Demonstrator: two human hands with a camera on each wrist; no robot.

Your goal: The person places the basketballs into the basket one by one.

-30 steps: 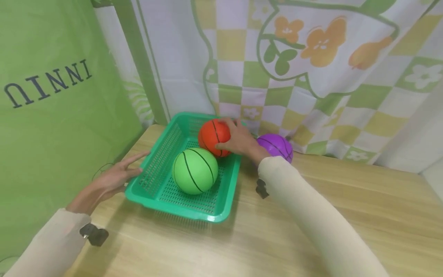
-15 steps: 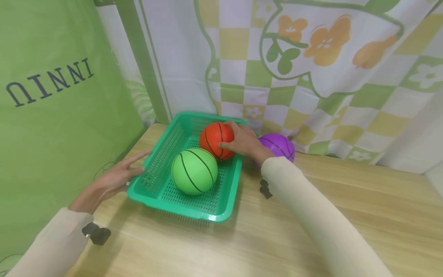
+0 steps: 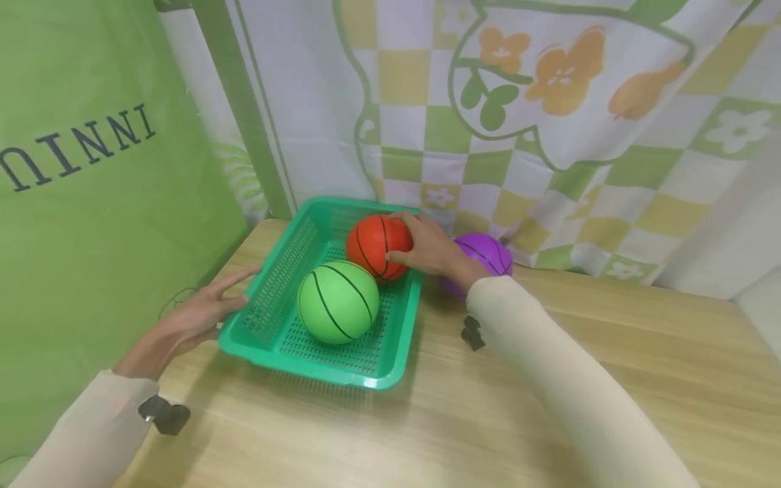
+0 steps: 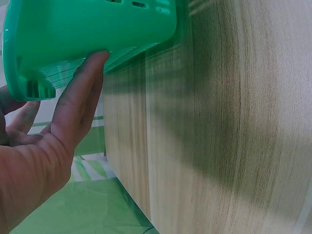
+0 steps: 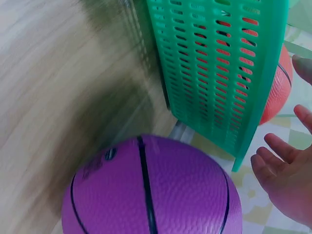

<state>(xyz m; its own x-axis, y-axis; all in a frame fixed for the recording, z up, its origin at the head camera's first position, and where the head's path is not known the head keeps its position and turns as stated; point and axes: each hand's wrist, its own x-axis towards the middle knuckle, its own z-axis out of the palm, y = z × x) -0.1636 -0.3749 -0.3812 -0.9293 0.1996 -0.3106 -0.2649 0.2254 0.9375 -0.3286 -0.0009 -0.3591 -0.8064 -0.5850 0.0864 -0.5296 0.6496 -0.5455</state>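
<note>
The green plastic basket [image 3: 317, 373] stands on the wooden table with a green ball [image 3: 338, 302] and a red ball [image 3: 372, 244] in it, both with black basketball lines. My left hand [image 3: 198, 315] touches the basket's left side; in the left wrist view its fingers lie straight against the outer wall, below the rim. My right hand [image 3: 430, 247] reaches over the right rim beside the red ball, thumb and forefinger spread at its surface. The right wrist view shows that hand's fingers [image 5: 282, 151] loose and extended, several apart from the ball.
A purple ball [image 3: 488, 254] rests on the table [image 3: 549, 352] outside the basket, partly behind my right wrist. A checked, flowered curtain [image 3: 476, 122] hangs along the back. Green fabric [image 3: 91, 237] with lettering borders the left side.
The red ball has shifted slightly nearer inside the basket and turned, its black lines lying differently. My right hand has come slightly nearer with it. The left hand stays at the basket.
</note>
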